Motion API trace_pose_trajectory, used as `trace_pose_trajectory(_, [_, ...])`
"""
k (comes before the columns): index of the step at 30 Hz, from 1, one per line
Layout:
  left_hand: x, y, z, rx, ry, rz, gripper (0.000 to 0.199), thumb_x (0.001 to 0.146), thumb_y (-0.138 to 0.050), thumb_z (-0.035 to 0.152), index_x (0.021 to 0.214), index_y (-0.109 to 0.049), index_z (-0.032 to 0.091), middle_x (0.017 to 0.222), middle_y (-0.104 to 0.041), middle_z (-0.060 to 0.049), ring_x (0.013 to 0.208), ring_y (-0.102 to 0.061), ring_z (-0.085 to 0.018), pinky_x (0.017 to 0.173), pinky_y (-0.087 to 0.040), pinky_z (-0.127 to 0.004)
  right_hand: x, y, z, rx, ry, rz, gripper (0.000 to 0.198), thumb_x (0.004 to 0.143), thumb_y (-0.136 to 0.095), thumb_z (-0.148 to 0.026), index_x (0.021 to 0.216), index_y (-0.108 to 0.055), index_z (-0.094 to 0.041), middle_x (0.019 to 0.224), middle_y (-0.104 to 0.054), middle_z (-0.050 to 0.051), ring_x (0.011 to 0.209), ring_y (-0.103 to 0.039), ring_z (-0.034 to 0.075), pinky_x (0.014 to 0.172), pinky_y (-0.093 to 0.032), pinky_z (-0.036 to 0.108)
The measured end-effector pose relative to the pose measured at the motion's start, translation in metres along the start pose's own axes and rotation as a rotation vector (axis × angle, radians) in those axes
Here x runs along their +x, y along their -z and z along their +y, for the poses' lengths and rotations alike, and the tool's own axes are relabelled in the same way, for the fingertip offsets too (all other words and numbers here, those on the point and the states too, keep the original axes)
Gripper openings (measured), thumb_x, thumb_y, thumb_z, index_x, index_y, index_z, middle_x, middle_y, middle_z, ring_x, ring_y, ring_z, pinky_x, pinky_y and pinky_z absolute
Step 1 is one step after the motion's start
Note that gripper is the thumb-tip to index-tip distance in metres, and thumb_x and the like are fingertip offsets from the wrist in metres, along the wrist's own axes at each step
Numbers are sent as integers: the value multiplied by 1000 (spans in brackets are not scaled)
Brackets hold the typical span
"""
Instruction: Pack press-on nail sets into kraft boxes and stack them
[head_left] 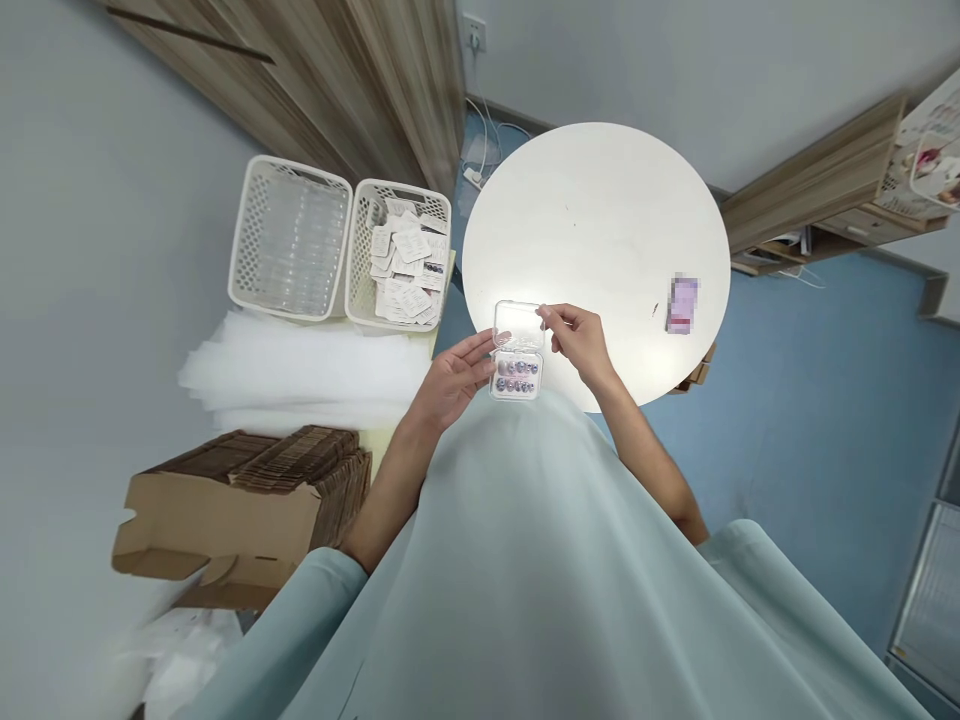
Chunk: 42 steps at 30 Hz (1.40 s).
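Note:
A small clear plastic case (pixel 517 385) with a hinged lid (pixel 517 318) lies open at the near edge of the white round table (pixel 592 200). Inside it are two rows of small shiny purple and silver pieces (pixel 517 376) that look like press-on nails. My left hand (pixel 450 382) grips the case along its left side, fingers partly behind the lid. At the lid's upper right corner, the thumb and fingers of my right hand (pixel 579 340) are pinched on the edge.
On the left stand a white basket of clear plastic cases (pixel 289 240) and a white basket of small printed cards (pixel 401 255). White foam sheets (pixel 307 370) and stacked flat cardboard boxes (pixel 247 510) lie nearer. A blurred purple item (pixel 682 304) rests on the table's right side.

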<state>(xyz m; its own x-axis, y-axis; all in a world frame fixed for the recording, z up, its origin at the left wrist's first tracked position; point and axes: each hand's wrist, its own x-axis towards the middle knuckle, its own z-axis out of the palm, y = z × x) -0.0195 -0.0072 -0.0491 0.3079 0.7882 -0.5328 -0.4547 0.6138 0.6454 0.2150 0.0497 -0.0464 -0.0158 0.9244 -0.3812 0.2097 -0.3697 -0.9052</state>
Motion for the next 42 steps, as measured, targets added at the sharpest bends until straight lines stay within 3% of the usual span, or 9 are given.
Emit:
trace_pose_trajectory(6, [-2, 0, -5, -10, -27, 19, 64, 79, -95, 27, 139, -74, 24, 160, -61, -14, 139, -65, -34, 101, -63, -41, -5, -4, -15, -18, 74, 48, 55, 92, -70, -77, 102, -79, -24, 84, -68, 3, 65, -55, 14, 58, -52, 32])
trace_pose_trajectory(10, [2, 0, -6, -2, -60, 24, 68, 79, -94, 28, 143, -71, 26, 159, -63, -13, 140, -65, -32, 103, -62, -41, -24, 3, -32, -43, 127, 36, 55, 94, -69, -76, 113, -81, -27, 97, -71, 5, 72, -58, 16, 63, -55, 33])
trace_pose_trajectory(14, [7, -2, -3, 3, -89, 29, 68, 81, -94, 34, 144, -70, 27, 153, -68, -11, 141, -65, -31, 107, -61, -41, -49, 12, -40, -51, 200, 4, 46, 94, -74, -70, 110, -83, -28, 101, -69, 5, 73, -59, 15, 65, -53, 34])
trace_pose_trajectory(18, [10, -7, 4, 14, -89, 27, 56, 92, -84, 49, 141, -71, 24, 152, -68, -13, 135, -68, -30, 109, -60, -42, -68, 18, -32, -29, 226, -54, 41, 92, -80, -66, 109, -84, -30, 99, -66, 4, 74, -59, 16, 64, -50, 33])
trace_pose_trajectory(31, [17, -18, 9, 95, -102, -6, 65, 83, -89, 32, 145, -68, 26, 159, -62, -13, 146, -59, -31, 108, -59, -37, -87, 19, -4, 26, 56, 1, 54, 76, -92, -66, 107, -73, -26, 96, -69, 1, 65, -54, 12, 58, -45, 29])
trace_pose_trajectory(38, [17, -21, 7, 137, -120, 15, 70, 81, -90, 32, 147, -67, 27, 159, -62, -14, 135, -67, -29, 104, -61, -37, -86, 19, -3, 29, -131, -110, 51, 81, -83, -72, 89, -75, -23, 74, -68, -1, 60, -59, 14, 58, -46, 29])
trace_pose_trajectory(42, [12, -25, 8, 148, -131, 36, 70, 81, -91, 35, 146, -67, 26, 158, -62, -14, 140, -63, -30, 105, -60, -37, -85, 14, -2, 102, -169, -148, 51, 79, -85, -72, 86, -74, -22, 68, -66, -1, 57, -57, 14, 53, -43, 29])
